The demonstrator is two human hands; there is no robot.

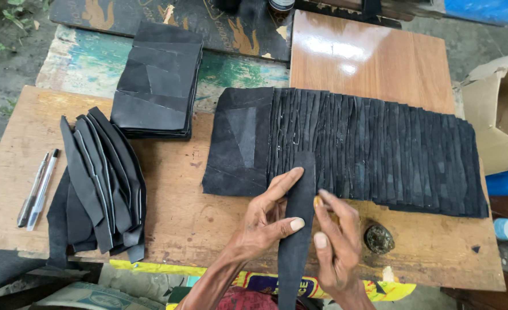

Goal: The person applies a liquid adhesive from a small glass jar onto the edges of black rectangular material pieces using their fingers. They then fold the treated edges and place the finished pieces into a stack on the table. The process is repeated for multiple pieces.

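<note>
My left hand (268, 215) and my right hand (337, 241) both grip a long black leather strip (300, 201) that runs upright between them at the near edge of the wooden table (185, 212). The left thumb presses its front and the fingers lie behind it. My right fingers pinch its right edge. The strip's top end lies over a wide row of overlapped black leather pieces (380, 152) fanned across the table.
A stack of black leather panels (156, 83) sits at the back left. Curved black pieces (102, 183) lie at the left, with two pens (36, 189) beside them. A dark round lump (378, 238) rests near my right hand. A cardboard box (503, 109) stands at the right.
</note>
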